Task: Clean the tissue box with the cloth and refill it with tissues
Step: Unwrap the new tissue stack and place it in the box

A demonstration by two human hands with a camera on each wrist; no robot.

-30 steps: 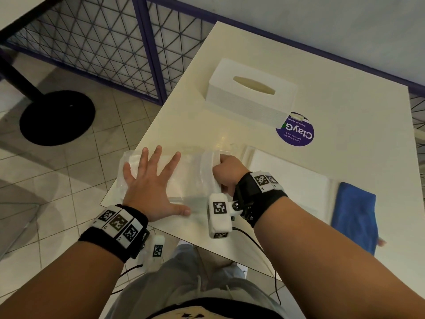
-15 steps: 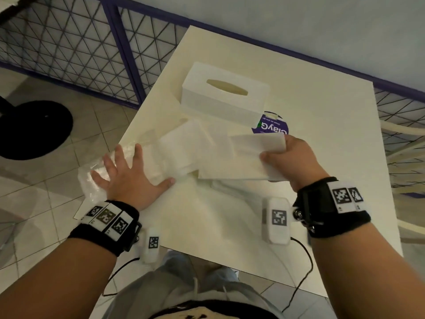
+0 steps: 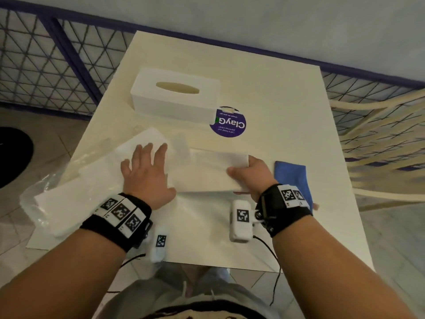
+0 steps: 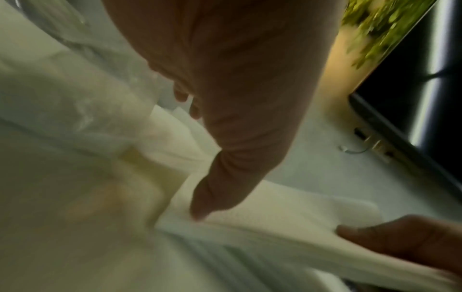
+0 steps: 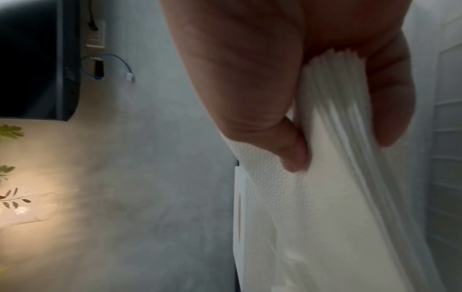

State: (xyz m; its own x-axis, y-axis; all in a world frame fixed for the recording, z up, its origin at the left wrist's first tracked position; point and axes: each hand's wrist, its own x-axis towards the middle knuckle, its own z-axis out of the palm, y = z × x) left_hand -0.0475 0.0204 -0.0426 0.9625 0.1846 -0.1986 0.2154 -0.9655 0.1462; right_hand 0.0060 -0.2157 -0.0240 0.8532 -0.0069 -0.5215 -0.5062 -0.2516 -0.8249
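Note:
A white tissue box with an oval slot stands at the table's far left, its slot showing no tissue. My right hand grips the right end of a stack of white tissues, thumb on top and fingers under. My left hand lies flat with straight fingers on the tissues at the mouth of a clear plastic wrapper. In the left wrist view its thumb presses the stack's near edge. A folded blue cloth lies on the table right of my right hand.
The white table carries a round purple sticker beside the box. The wrapper hangs over the table's left edge. A mesh fence stands left and behind, and a cream chair at right.
The right hand has drawn the tissue stack out of the wrapper toward the right. The left hand shifted right along the wrapper onto the tissues. The blue cloth is in sight again.

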